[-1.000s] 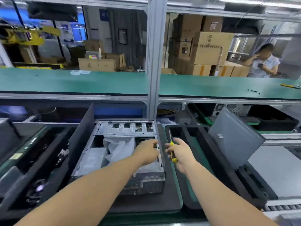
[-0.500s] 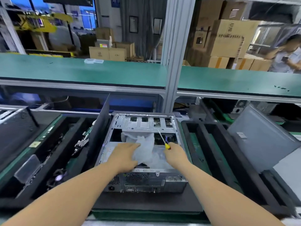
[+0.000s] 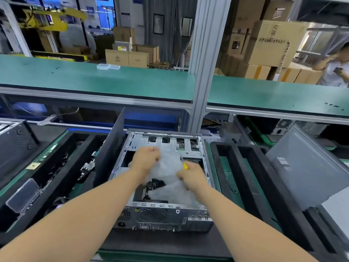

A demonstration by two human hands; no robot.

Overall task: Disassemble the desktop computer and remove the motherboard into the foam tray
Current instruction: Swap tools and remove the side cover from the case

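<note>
Inside the open computer case (image 3: 166,178), left hand (image 3: 146,159) bunches the soft, light plastic wrap (image 3: 170,167); right hand (image 3: 190,175) at 3 o'clock pinches wrap and screwdriver (image 3: 186,166).

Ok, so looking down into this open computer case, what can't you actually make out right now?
Head view only:
- Motherboard: hidden under the plastic bag and both hands.
- Screwdriver: only its yellow handle shows; the right hand covers the rest.
- Left hand fingertips: blurred by motion against the bag.
- Box labels behind: too small.

Bare metal case (image 3: 162,214) (matt), translucent plastic bag (image 3: 170,167).
</note>
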